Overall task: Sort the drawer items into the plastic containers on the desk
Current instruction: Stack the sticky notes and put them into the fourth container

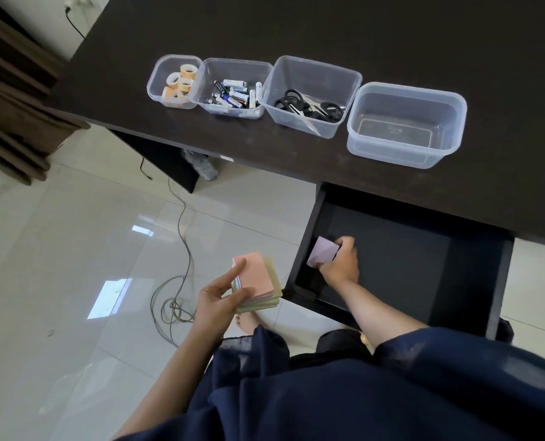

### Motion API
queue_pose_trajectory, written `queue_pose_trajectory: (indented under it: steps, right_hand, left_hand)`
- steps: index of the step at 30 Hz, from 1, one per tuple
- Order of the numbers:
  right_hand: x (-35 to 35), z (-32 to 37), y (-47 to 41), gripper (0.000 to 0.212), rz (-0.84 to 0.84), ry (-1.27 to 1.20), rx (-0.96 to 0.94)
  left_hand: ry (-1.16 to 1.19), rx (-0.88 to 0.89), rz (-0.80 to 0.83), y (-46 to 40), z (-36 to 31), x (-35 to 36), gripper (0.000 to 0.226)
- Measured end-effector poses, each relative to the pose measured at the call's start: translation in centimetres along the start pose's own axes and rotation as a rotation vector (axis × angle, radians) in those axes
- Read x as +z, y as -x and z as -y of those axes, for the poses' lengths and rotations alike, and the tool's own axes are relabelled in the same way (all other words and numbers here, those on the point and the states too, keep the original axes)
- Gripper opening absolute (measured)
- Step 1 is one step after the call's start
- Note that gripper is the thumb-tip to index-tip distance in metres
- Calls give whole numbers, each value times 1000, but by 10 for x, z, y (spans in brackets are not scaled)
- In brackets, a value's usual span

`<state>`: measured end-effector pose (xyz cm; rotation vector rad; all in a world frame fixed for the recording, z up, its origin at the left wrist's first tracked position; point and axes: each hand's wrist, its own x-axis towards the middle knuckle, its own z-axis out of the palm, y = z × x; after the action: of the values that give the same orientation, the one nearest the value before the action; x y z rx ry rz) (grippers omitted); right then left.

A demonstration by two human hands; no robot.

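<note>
Lower centre of the frame: left hand [215, 300] gripping a stack of pastel note pads [258, 283], thumb across the pink top sheet. Just right of that, right hand [341, 261] reaching into the open drawer [392, 259], pinching a lilac pad [322, 253] at its near-left corner. Along the tabletop [296, 160] in the upper half, sitting in a row: tape tub [174, 81], battery tub [233, 87], scissors tub [309, 95], and an empty container [406, 124] at the right. Risking a fanned, slipping stack, pads already lying skewed, if adding another one-handed. Possibly catching the drawer wall on lifting out.
</note>
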<state>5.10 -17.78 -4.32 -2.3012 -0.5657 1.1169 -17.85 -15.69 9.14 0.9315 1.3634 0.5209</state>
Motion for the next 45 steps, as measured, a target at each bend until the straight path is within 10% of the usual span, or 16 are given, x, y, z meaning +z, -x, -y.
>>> queue_pose_trajectory:
  steps: [15,45]
  right_hand:
    - [-93,51,80,31,-24,-624,-287]
    - [-173,33,85,37,164,-594,-380]
  left_hand:
    - [9,-5,137,-9,-9,52,48]
    - [24,211,574,0,-41,170,68]
